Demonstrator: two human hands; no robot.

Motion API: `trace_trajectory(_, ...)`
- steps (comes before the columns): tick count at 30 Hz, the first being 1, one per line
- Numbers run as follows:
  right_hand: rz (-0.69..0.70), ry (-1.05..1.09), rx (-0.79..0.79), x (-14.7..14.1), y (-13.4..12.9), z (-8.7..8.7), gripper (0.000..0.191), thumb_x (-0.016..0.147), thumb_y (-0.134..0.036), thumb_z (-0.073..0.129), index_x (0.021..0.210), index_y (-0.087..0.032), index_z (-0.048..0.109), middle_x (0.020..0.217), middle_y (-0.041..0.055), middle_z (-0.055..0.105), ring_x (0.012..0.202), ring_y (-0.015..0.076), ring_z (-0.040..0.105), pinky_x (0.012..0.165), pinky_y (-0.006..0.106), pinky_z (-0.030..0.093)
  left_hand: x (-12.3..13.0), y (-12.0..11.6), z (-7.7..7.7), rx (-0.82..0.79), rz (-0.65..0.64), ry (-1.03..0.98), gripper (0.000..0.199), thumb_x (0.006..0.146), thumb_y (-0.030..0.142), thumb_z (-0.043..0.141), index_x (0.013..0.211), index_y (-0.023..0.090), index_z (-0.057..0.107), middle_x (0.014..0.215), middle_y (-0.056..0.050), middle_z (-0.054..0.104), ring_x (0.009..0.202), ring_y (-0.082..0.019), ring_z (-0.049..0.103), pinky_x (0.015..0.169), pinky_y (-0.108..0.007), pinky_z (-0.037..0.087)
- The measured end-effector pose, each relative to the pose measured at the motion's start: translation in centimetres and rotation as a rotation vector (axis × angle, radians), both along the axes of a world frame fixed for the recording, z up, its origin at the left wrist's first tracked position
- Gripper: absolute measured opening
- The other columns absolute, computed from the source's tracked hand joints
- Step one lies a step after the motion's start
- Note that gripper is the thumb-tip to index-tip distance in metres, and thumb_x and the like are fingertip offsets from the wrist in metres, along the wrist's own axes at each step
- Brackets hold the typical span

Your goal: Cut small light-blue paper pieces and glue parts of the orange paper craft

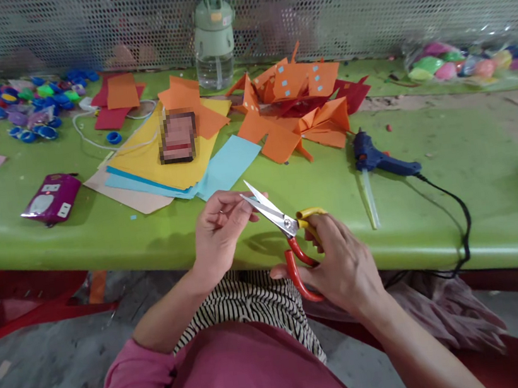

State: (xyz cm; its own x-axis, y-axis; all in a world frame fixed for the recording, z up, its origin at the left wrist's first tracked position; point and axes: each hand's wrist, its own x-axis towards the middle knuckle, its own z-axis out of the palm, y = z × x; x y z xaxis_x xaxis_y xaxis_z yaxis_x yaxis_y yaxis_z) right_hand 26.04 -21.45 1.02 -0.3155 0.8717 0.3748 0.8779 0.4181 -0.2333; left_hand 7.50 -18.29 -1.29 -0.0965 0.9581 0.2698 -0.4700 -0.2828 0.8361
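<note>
My right hand (344, 259) grips a pair of scissors (275, 212) by the red and yellow handles, with the blades parted and pointing up to the left. Close to the blade tips, my left hand (220, 231) has its thumb and fingers pinched together. Whatever is between those fingertips is too small and too covered to make out. Beyond the left hand lie light blue paper (231, 162) and a stack of yellow paper (141, 168), with a blurred phone (177, 136) on top.
Orange paper cutouts (280, 134) are heaped mid-table. A blue glue gun (386, 161) with a black cord lies to the right. A water bottle (214, 41) stands at the back by the mesh. A purple packet (52, 199) and several colourful small pieces (32, 103) are on the left.
</note>
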Motion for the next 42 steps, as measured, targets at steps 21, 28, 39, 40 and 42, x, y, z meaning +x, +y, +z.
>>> trace_trajectory(21, 0.034, 0.011, 0.099, 0.15, -0.28, 0.08, 0.043, 0.088, -0.06, 0.056, 0.096, -0.018, 0.056, 0.071, 0.0012, 0.058, 0.056, 0.0126, 0.053, 0.05, 0.026, 0.043, -0.41, -0.07, -0.37, 0.15, -0.013, 0.041, 0.005, 0.093, 0.026, 0.069, 0.097, 0.027, 0.067, 0.093, 0.003, 0.077, 0.088, -0.013, 0.075, 0.069, -0.021, 0.059)
trace_trajectory(28, 0.031, 0.014, 0.088, 0.18, -0.3, 0.08, 0.039, 0.088, -0.056, 0.058, 0.094, -0.018, 0.056, 0.07, 0.0012, 0.058, 0.056, 0.0123, 0.052, 0.049, 0.026, 0.041, -0.5, 0.08, -0.4, 0.166, 0.011, 0.064, 0.005, 0.092, 0.027, 0.07, 0.097, 0.026, 0.068, 0.091, 0.003, 0.077, 0.084, -0.012, 0.074, 0.067, -0.021, 0.058)
trace_trajectory(39, -0.013, 0.032, 0.008, 0.37, -0.5, 0.03, 0.035, 0.084, -0.053, 0.062, 0.094, -0.019, 0.058, 0.072, 0.0025, 0.061, 0.056, 0.0134, 0.052, 0.051, 0.028, 0.041, -0.3, -0.1, -0.19, 0.086, 0.039, 0.12, 0.014, 0.09, 0.038, 0.072, 0.092, 0.026, 0.067, 0.091, 0.0, 0.079, 0.078, -0.012, 0.072, 0.067, -0.024, 0.058)
trace_trajectory(40, -0.022, 0.038, -0.007, 0.36, -0.52, 0.08, 0.034, 0.084, -0.053, 0.062, 0.091, -0.02, 0.058, 0.071, 0.0022, 0.061, 0.056, 0.013, 0.052, 0.051, 0.027, 0.04, -0.32, -0.1, -0.16, 0.072, 0.038, 0.125, 0.015, 0.089, 0.039, 0.072, 0.092, 0.025, 0.067, 0.09, 0.0, 0.079, 0.077, -0.012, 0.072, 0.067, -0.024, 0.058)
trace_trajectory(42, -0.03, 0.062, -0.037, 0.46, -0.49, 0.16, 0.032, 0.085, -0.053, 0.061, 0.086, -0.021, 0.058, 0.069, 0.0017, 0.061, 0.054, 0.0123, 0.051, 0.05, 0.026, 0.038, -0.36, -0.08, -0.07, 0.032, 0.026, 0.137, 0.018, 0.088, 0.041, 0.073, 0.092, 0.024, 0.067, 0.089, -0.001, 0.079, 0.076, -0.012, 0.072, 0.067, -0.025, 0.058)
